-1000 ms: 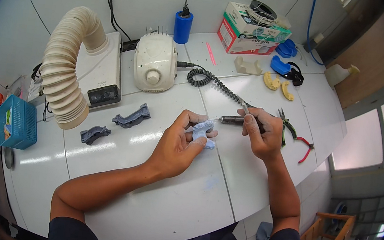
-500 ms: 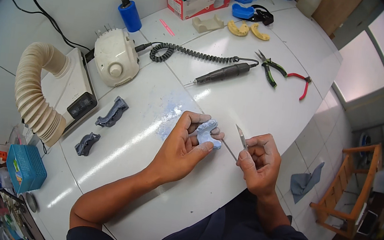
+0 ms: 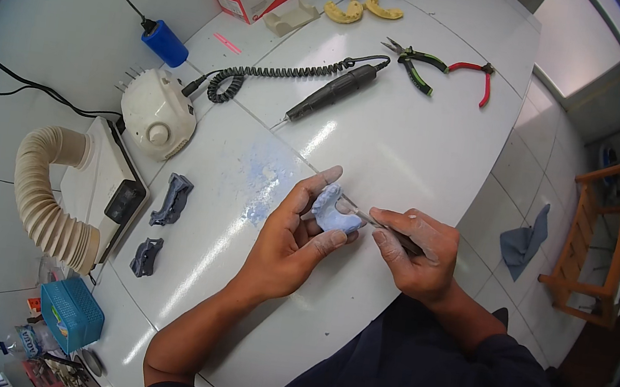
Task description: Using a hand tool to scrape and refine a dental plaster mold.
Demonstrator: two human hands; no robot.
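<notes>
A pale blue plaster dental model, shaped like a horseshoe, rests in my left hand, held between the fingers and thumb. My right hand grips a slim metal carving knife by its handle. The blade reaches the inner side of the model; whether it touches there I cannot tell. White dust coats the fingers of both hands. Pale blue powder is scattered on the table left of the model.
Two dark grey moulds lie to the left, near a hose-fitted dust extractor. Behind are a white control box, a corded handpiece, pliers, red-handled cutters and yellow dental models. A blue basket stands at lower left.
The knife has come left and swung from pointing up and away to meet the model. My right hand has turned over with it. The whole view has shifted and rotated.
</notes>
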